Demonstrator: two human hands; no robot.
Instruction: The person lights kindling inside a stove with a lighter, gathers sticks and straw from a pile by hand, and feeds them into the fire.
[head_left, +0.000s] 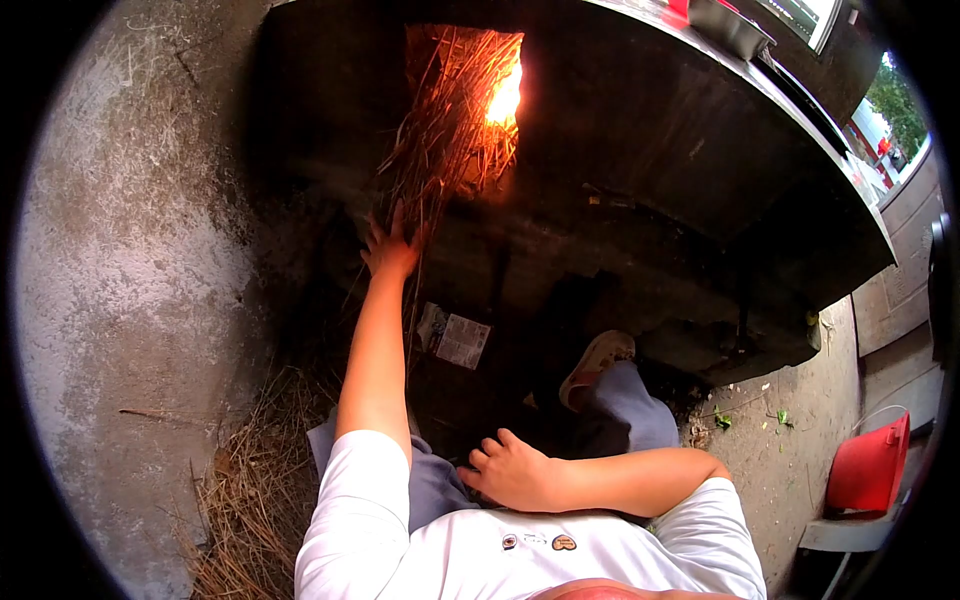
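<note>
My left hand (391,250) is stretched forward against the lower end of a bundle of dry straw (432,150), fingers spread rather than wrapped round it. The straw runs up into the square opening of a dark stove, where a bright fire (505,98) burns on the right side. Some stalks hang below the opening, beside my fingers. My right hand (512,473) rests near my lap by my leg, its fingers slightly bent and apart, with nothing seen in it.
More straw (262,485) is heaped on the floor at my left, along a worn wall (130,260). Printed paper (462,341) lies below the stove (640,130). A red bucket (868,466) stands at right. A metal pan (728,30) sits on the stove top.
</note>
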